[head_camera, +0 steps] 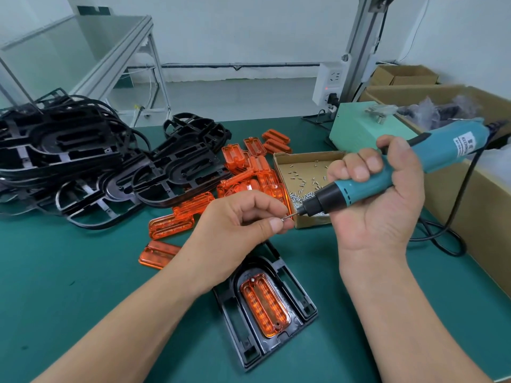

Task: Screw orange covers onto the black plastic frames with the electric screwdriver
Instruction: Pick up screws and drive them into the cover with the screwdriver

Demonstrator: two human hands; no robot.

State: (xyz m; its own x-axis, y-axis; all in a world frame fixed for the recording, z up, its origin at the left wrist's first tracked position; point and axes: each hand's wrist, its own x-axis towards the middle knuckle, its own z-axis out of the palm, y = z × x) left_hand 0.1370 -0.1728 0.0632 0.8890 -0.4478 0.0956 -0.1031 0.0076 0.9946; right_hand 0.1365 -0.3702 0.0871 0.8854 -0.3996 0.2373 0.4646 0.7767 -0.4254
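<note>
A right hand [381,205] is wrapping all its fingers round the teal barrel of an electric screwdriver [387,178], holding it raised and tilted above the green mat [83,272], its black nose pointing down and left. A left hand [237,225] is pinching a tiny silver screw [283,219] between thumb and forefinger right at the driver's thin bit (too small to tell whether the two are seated together).

Below the hands, a black plastic frame [240,330] is lying flat at the mat's near edge, its far end hiding under the left wrist. A ribbed, translucent orange cover [265,305], oblong with rounded ends, is sitting in the frame's arched recess. A silver screw head [253,279] is showing at its far end, and a dark hole at its near end.

Just beyond the left hand, a shallow open cardboard box [312,221] is holding loose silver screws [301,197], heaped thickest in its near corner, where the driver's nose is covering some. More orange covers [249,167] are lying scattered and overlapping to the box's left. Beside them, a tangled pile of glossy black frames [69,150] is running out of the picture at the left edge.

The tool's black cable [453,217] is looping down across the mat by a large brown carton [470,211], cut off at the right. Its contents, wrapped in clear plastic, are hard to make out. A pale green metal box [367,128] is standing behind the screw box.
</note>
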